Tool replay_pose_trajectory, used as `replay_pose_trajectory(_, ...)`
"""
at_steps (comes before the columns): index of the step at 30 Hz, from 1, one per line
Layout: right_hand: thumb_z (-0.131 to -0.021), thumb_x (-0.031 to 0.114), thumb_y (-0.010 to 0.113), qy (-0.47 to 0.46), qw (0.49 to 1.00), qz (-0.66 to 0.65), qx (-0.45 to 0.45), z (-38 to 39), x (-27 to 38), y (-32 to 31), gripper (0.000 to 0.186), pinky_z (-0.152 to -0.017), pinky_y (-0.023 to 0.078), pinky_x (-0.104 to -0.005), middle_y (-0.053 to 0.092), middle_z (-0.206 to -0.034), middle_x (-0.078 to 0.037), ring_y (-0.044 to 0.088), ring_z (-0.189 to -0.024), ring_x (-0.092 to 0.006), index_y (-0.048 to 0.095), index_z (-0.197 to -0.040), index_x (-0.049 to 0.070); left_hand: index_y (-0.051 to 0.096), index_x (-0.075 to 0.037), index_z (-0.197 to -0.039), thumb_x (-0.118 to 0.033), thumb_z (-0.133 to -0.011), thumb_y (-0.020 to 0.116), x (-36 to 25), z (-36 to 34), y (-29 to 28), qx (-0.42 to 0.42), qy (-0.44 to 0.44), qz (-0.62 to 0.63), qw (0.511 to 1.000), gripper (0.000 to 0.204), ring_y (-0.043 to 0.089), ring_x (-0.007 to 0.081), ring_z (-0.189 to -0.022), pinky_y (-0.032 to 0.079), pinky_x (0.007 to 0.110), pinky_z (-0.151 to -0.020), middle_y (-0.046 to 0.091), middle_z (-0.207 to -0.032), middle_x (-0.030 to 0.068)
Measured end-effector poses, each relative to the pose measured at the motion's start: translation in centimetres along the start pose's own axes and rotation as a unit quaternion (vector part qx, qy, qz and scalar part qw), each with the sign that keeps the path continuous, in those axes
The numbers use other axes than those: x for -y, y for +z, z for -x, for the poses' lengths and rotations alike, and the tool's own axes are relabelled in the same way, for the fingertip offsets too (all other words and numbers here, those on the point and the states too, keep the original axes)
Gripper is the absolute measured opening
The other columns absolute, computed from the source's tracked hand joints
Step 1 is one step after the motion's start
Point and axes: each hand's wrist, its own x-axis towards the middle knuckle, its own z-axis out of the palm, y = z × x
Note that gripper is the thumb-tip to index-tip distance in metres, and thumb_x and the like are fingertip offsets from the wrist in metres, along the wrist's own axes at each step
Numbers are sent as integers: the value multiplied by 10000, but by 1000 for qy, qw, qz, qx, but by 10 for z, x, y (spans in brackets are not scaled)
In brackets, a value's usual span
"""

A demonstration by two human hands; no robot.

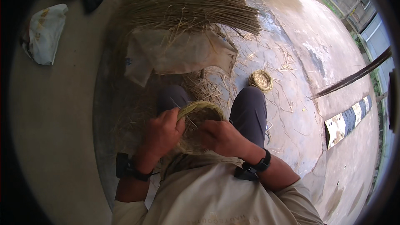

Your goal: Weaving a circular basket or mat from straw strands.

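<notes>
A small round straw basket (196,107) with a braided rim rests in my lap between my knees, its opening toward me. My left hand (166,128) is closed on the basket's left rim, thumb and fingers pressed against the wall. A thin pale sliver, perhaps a straw or a needle, pokes up beside its knuckles. My right hand (221,136) is curled at the basket's opening on the right side, fingers drawn together. Its fingertips are turned away, so what they pinch cannot be made out. Both wrists wear black straps with small boxes.
Ahead, a thick bundle of long dry stalks (200,4) lies over a cloth-covered low support (179,52). Loose straw (206,89) litters the floor below. A second coiled straw basket (261,81) sits beyond my right knee. White bag (46,33) far left; striped block (349,118) right.
</notes>
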Motion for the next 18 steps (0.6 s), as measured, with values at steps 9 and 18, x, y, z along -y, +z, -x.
replay_pose_trajectory(9,-948,135,676,-92,970,216,-61,-7,25,-20,117,-688,548,-479,657,-825,-158,671,-762,-412,641,-950,24,652,-50,-1084,-176,-887,746,-15,-12,-19,52,129,-61,988,252,708,311,-658,573,419,-554,670,-779,106)
replay_pose_trajectory(18,-974,168,660,-216,929,290,-80,-72,6,-41,159,-666,526,-451,636,-787,-167,662,-713,-357,667,-923,17,618,-74,-938,-172,-896,723,-29,-18,-11,57,214,-71,973,149,666,234,-594,551,370,-524,609,-693,57)
